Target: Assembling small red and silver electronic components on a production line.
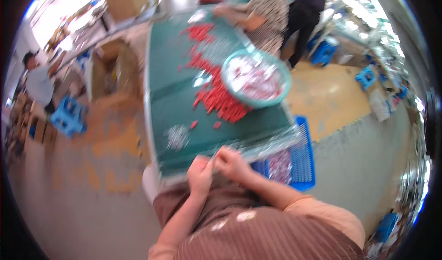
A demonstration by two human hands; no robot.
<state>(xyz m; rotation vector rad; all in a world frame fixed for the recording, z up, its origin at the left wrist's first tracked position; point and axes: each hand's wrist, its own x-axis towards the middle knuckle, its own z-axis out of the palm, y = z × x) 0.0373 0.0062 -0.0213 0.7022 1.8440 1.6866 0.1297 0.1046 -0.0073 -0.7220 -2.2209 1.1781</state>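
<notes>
Near left on the table (168, 110), whitish pieces (177, 137) lie clustered, the left hand (200, 174), fingers curled closed, and the right hand (232, 163), fingers pinched together, grip a small blurred piece (214, 156) between them, and a teal basin (269, 103) stands far right.

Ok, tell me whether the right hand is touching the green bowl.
Apart: in the head view, green tabletop shows between the right hand and the green bowl.
</notes>
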